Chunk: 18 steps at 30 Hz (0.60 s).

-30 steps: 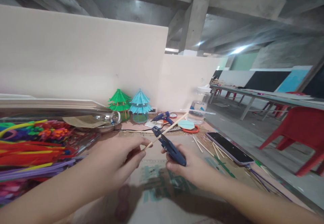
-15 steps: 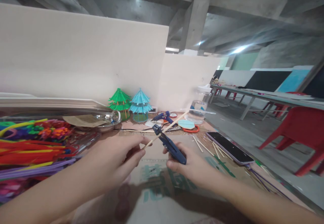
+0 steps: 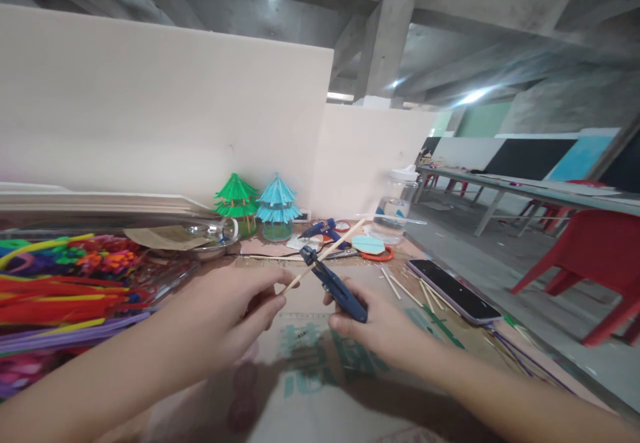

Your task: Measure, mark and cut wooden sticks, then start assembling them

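Observation:
My left hand (image 3: 227, 309) is closed in a pinch on the near end of a thin wooden stick (image 3: 327, 251) that slants up to the right. In my right hand (image 3: 377, 326) I grip a pair of blue-handled cutters (image 3: 335, 286). Their jaws sit around the stick near its middle. Both hands hover over a brown cardboard sheet (image 3: 320, 369) with green print.
Coloured pipe cleaners (image 3: 60, 296) fill the left. A green pagoda model (image 3: 236, 204) and a blue one (image 3: 277, 208) stand by the white partition. A blue glue gun (image 3: 323, 231), a clear jar (image 3: 395, 213), loose sticks (image 3: 400, 286), a phone (image 3: 453, 289); a red chair (image 3: 595, 256) right.
Hardly anything has moved. The cutters and stick have risen slightly and shifted a little away from me; both hands keep their grip.

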Each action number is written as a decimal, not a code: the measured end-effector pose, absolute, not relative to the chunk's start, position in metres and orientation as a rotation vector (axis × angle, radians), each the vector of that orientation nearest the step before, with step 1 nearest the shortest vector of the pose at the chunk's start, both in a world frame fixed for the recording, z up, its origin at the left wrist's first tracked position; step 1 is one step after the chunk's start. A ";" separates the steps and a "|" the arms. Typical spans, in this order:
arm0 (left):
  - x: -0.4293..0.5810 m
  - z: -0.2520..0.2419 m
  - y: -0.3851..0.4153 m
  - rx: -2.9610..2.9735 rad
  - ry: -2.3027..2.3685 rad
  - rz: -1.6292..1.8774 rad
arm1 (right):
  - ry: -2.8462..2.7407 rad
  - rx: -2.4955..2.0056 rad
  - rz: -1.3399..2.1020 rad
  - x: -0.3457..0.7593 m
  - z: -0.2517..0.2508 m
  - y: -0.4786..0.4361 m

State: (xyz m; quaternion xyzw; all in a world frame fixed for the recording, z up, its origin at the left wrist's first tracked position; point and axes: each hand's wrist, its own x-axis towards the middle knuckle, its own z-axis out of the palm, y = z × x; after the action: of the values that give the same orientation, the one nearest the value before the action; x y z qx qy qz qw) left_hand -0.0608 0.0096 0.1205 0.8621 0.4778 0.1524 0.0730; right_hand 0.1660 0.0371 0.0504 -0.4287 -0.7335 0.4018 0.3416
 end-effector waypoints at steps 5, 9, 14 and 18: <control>-0.060 0.121 0.009 2.532 1.448 0.405 | -1.956 -1.164 1.005 0.166 0.053 0.035; -0.062 0.114 0.012 2.403 1.416 0.592 | -2.007 -1.222 0.956 0.165 0.054 0.033; -0.068 0.104 0.023 2.169 1.118 0.725 | -2.110 -1.269 0.905 0.164 0.053 0.030; -0.070 0.106 0.028 2.021 1.007 0.538 | -2.194 -1.294 0.936 0.165 0.053 0.027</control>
State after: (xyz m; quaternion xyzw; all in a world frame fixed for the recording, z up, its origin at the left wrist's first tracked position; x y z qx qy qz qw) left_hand -0.0700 0.0280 0.1058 0.7985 0.3978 0.2127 0.3985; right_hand 0.1649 0.0266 0.0530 -0.4661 -0.7900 0.3370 0.2123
